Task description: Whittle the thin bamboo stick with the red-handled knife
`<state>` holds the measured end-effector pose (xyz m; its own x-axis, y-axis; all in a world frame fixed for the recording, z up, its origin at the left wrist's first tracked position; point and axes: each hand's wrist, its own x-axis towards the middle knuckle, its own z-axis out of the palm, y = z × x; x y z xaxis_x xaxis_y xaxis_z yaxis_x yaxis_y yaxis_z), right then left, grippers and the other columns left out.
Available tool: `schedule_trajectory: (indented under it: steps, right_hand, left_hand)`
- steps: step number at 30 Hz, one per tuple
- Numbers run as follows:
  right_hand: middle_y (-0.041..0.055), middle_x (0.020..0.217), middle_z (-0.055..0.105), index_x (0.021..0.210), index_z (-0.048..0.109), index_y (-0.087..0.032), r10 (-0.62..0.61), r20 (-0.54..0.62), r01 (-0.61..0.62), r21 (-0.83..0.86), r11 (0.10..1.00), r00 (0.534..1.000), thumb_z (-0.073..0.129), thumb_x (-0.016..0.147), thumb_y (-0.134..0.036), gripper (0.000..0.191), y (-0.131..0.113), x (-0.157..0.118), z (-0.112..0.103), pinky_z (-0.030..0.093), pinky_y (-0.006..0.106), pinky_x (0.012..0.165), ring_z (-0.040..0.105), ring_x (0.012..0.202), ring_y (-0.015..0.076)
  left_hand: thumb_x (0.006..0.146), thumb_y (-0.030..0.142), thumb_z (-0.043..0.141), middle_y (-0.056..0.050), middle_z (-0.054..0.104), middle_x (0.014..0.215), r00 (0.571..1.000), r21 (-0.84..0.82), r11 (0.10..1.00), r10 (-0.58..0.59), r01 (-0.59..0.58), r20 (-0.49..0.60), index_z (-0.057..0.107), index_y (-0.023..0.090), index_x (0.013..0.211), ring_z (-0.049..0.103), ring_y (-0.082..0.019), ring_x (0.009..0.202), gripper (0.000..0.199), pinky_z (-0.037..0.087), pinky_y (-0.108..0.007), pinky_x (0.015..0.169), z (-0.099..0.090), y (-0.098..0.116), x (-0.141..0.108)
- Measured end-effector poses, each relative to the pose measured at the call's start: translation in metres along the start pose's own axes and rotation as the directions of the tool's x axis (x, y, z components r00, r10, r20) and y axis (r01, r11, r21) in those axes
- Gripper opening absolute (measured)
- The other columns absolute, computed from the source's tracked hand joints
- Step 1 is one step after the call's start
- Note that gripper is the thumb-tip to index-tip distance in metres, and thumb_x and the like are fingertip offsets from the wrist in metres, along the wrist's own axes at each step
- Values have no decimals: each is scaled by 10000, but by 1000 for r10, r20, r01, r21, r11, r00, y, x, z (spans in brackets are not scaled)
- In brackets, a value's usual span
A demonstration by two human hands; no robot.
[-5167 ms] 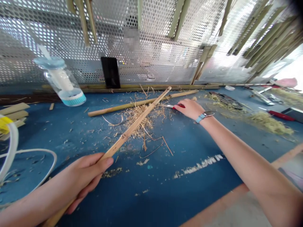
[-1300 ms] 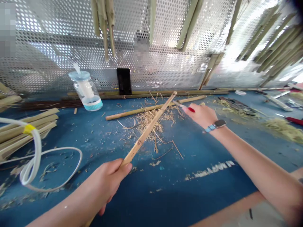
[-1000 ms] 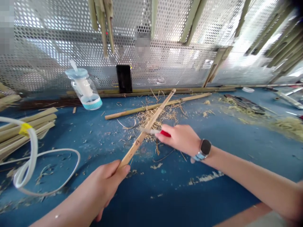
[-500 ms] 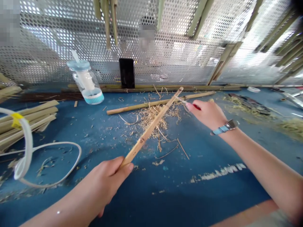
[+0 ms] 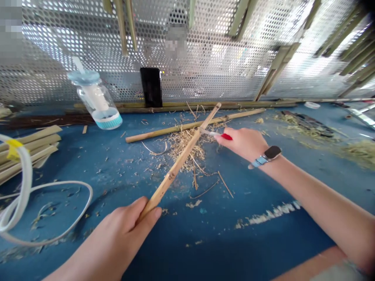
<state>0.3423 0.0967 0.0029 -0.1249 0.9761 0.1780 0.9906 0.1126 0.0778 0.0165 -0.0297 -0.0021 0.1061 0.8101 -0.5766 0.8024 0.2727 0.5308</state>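
Note:
My left hand (image 5: 131, 222) is wrapped round the near end of a pale bamboo stick (image 5: 183, 158), which slants up and away to the right. In my right hand (image 5: 243, 141) is a small knife (image 5: 209, 133) with a red handle; its blade touches the stick's upper part. A watch sits on my right wrist. Beneath the stick lie a heap of thin shavings (image 5: 197, 153) and a second bamboo stick (image 5: 155, 134), which it crosses.
On the left stand a clear bottle (image 5: 99, 102), split bamboo strips (image 5: 38, 144) and a looped white tube (image 5: 27, 175). A black phone (image 5: 151, 88) leans at the back. Dark flat objects (image 5: 310, 124) and shavings lie at the right.
My right hand and the knife have moved down along the stick, towards my left hand. My left hand has shifted slightly left and down in view with the stick.

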Motion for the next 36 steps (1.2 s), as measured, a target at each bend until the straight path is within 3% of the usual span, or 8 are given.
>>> schedule_trajectory:
  steps: [6, 15, 21, 23, 27, 29, 33, 36]
  right_hand:
    - [-15, 519, 494, 776, 539, -238, -274, 133, 248, 185, 951, 952, 262, 954, -785, 638, -38, -29, -7, 196, 290, 511, 360, 454, 124]
    - [-9, 533, 461, 780, 566, -241, -186, 75, 181, 78, 980, 980, 296, 961, -747, 602, -38, -23, -3, 183, 294, 533, 341, 496, 140]
    - [-19, 511, 482, 787, 582, -231, -330, 97, 309, 183, 933, 939, 311, 955, -767, 624, -60, -39, -8, 176, 289, 521, 326, 452, 116]
    - [-16, 515, 486, 784, 581, -231, -280, 102, 258, 183, 949, 955, 302, 956, -767, 629, -48, -30, -5, 182, 285, 519, 341, 449, 115]
    - [4, 549, 494, 740, 563, -231, -26, 22, 24, 64, 998, 999, 316, 953, -752, 615, -15, -10, 0, 183, 293, 516, 336, 458, 119]
    - [3, 553, 500, 735, 556, -232, -40, 38, 36, 95, 995, 999, 307, 955, -758, 622, -16, -13, -2, 187, 295, 511, 347, 460, 119]
    - [-20, 521, 496, 753, 550, -235, -241, 148, 202, 239, 950, 959, 301, 958, -767, 621, -34, -25, -6, 215, 289, 503, 381, 453, 115]
    - [-12, 539, 509, 746, 552, -233, -105, 126, 79, 196, 977, 986, 316, 961, -750, 608, -21, -13, -2, 222, 295, 504, 383, 449, 113]
  left_hand:
    - [850, 844, 275, 71, 395, 449, 998, -44, 997, -57, 58, 20, 532, 259, 799, 428, -134, 316, 640, 355, -236, 328, 1, 0, -3]
    - [817, 886, 305, 74, 405, 442, 998, -156, 985, -69, 69, 5, 516, 245, 764, 377, -110, 283, 677, 308, -225, 316, 1, 0, -3]
    - [811, 873, 247, 59, 397, 447, 993, 6, 994, -111, 111, 29, 574, 255, 811, 418, -142, 309, 699, 328, -248, 315, 2, -3, 1]
    - [838, 850, 262, 57, 387, 450, 995, 23, 995, -96, 96, 14, 600, 265, 840, 420, -150, 328, 676, 323, -250, 316, 2, -4, 0]
    - [862, 807, 351, 18, 485, 499, 997, -22, 1000, 12, -14, -76, 592, 261, 746, 471, -166, 433, 608, 341, -265, 391, 1, -5, 0]
    - [875, 784, 372, -3, 556, 544, 993, -39, 998, 50, -54, -106, 582, 258, 703, 503, -181, 494, 592, 369, -281, 443, 0, -5, 1]
    - [877, 754, 440, -18, 672, 678, 987, -42, 994, 100, -105, -124, 601, 265, 708, 564, -214, 635, 541, 456, -313, 588, -1, -6, 3]
    - [899, 734, 456, -17, 689, 708, 983, -34, 990, 133, -138, -125, 618, 267, 731, 569, -213, 662, 522, 475, -317, 640, 0, -11, 4]
